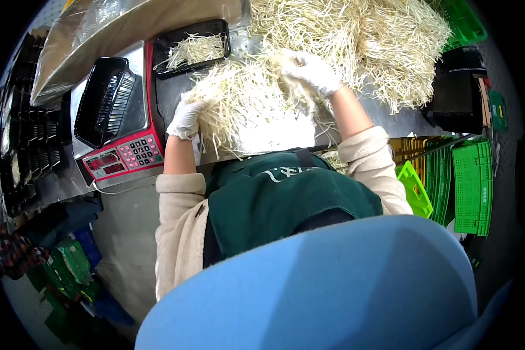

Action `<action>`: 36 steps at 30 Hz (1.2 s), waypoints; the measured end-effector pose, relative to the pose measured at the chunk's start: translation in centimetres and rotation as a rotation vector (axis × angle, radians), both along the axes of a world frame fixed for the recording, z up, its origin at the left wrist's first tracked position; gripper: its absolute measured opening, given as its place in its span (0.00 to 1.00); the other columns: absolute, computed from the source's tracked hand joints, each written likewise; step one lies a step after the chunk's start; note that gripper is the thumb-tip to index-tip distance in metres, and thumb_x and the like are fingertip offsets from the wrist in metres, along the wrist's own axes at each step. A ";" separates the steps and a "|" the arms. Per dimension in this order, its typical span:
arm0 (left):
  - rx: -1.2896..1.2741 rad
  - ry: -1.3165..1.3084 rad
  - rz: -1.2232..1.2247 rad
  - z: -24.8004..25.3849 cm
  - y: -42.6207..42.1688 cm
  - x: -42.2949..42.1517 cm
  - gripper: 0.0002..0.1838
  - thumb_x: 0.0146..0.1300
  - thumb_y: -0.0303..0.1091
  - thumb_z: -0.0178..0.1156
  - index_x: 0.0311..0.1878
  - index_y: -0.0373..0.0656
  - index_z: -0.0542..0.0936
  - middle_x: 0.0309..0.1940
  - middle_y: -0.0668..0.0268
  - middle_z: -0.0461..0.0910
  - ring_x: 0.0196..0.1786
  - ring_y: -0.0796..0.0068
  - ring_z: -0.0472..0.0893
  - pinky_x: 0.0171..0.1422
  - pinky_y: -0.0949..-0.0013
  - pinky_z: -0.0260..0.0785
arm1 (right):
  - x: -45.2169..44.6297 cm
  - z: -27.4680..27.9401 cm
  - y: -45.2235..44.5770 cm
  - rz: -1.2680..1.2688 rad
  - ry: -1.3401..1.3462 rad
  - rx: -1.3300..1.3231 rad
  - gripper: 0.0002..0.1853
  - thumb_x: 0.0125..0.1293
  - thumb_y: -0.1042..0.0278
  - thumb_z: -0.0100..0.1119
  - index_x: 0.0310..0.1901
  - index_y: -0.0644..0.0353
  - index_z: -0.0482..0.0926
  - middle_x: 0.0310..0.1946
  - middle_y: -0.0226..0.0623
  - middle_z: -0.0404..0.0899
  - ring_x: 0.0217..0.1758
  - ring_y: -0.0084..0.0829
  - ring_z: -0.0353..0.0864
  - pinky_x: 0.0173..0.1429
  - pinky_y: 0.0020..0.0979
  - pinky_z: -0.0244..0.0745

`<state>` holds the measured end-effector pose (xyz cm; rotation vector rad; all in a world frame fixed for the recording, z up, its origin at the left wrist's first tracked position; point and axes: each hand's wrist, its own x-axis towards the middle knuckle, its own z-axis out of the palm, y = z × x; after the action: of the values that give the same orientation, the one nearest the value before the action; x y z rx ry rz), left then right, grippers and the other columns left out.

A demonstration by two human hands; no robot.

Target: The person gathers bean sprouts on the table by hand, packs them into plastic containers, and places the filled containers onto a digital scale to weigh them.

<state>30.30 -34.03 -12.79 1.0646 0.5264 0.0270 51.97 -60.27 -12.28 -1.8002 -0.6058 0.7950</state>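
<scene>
A loose heap of pale bean sprouts (pixel 239 102) lies on the metal table in front of me. At its left side is my left hand (pixel 186 117), in a white glove, with its fingers curled into the edge of the sprouts. My right hand (pixel 310 71), also gloved, is bent over the heap's upper right, closed around a bunch of sprouts; some fingertips are hidden among the strands. Just beyond my left hand stands a black plastic tray (pixel 191 67) with a small portion of sprouts in it.
A red digital scale (pixel 128 156) at the left carries another black tray (pixel 102 100). Stacked black trays (pixel 32 140) line the far left. A much larger sprout pile (pixel 356 35) covers the back right. Green crates (pixel 472 186) stand at the right, and a lined box (pixel 122 35) at the back left.
</scene>
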 end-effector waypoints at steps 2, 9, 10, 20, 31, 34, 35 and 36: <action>0.064 0.078 0.082 0.4 0.7 -1.1 0.23 0.59 0.22 0.58 0.60 0.36 0.72 0.53 0.59 0.78 0.54 0.68 0.79 0.58 0.63 0.71 | -1.8 0.8 1.2 -0.057 -0.023 -0.041 0.39 0.59 0.51 0.67 0.65 0.68 0.65 0.61 0.55 0.71 0.65 0.38 0.71 0.67 0.32 0.64; -0.406 -0.095 0.143 1.8 -6.1 4.4 0.20 0.66 0.37 0.55 0.58 0.38 0.73 0.53 0.62 0.77 0.55 0.66 0.76 0.61 0.61 0.68 | -8.6 1.7 7.1 -0.093 -0.420 -0.262 0.44 0.60 0.41 0.56 0.70 0.62 0.57 0.63 0.56 0.68 0.64 0.49 0.71 0.67 0.38 0.65; -0.479 -0.156 0.136 -0.6 -6.7 5.8 0.20 0.68 0.35 0.53 0.60 0.36 0.72 0.55 0.61 0.77 0.58 0.65 0.75 0.64 0.61 0.67 | -8.9 0.6 8.0 -0.120 -0.396 -0.243 0.43 0.60 0.42 0.58 0.70 0.60 0.58 0.62 0.55 0.69 0.64 0.48 0.71 0.67 0.38 0.65; 1.215 0.079 -0.519 3.1 -6.2 -4.6 0.39 0.50 0.33 0.72 0.65 0.38 0.65 0.55 0.55 0.74 0.57 0.58 0.75 0.62 0.56 0.68 | -3.9 2.3 1.9 0.106 -0.474 -0.337 0.54 0.50 0.30 0.63 0.70 0.62 0.58 0.64 0.54 0.67 0.66 0.48 0.68 0.69 0.39 0.62; 1.695 -0.495 -0.808 2.7 -4.9 9.8 0.43 0.47 0.39 0.68 0.68 0.39 0.63 0.61 0.51 0.68 0.64 0.49 0.66 0.68 0.56 0.58 | -7.8 2.7 -1.5 0.252 -1.142 -0.581 0.51 0.47 0.52 0.67 0.73 0.51 0.53 0.67 0.49 0.62 0.71 0.53 0.58 0.73 0.51 0.51; 1.827 -0.102 -0.971 4.2 -6.9 12.3 0.31 0.54 0.39 0.61 0.61 0.39 0.70 0.48 0.51 0.79 0.56 0.51 0.74 0.60 0.60 0.66 | -3.9 0.5 -2.5 0.172 -0.795 -0.127 0.51 0.49 0.60 0.65 0.74 0.49 0.47 0.60 0.50 0.69 0.63 0.51 0.69 0.66 0.43 0.63; 1.907 -0.228 -0.766 1.3 -6.0 12.8 0.22 0.57 0.38 0.58 0.54 0.41 0.75 0.37 0.52 0.81 0.47 0.52 0.79 0.52 0.59 0.71 | -3.3 0.9 -2.3 0.147 -0.738 -0.288 0.50 0.50 0.59 0.67 0.73 0.49 0.50 0.57 0.52 0.71 0.59 0.51 0.72 0.63 0.41 0.67; 1.916 -0.236 -0.762 2.5 -6.3 12.7 0.22 0.57 0.38 0.58 0.54 0.41 0.75 0.37 0.52 0.81 0.47 0.52 0.79 0.52 0.59 0.71 | -2.8 1.6 -2.1 0.121 -0.678 -0.444 0.48 0.50 0.57 0.68 0.73 0.50 0.54 0.55 0.55 0.74 0.55 0.51 0.76 0.60 0.39 0.71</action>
<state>43.03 -40.32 -10.30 3.0164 -0.3766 -0.0289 49.15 -62.35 -10.70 -2.4850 -1.0400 0.3930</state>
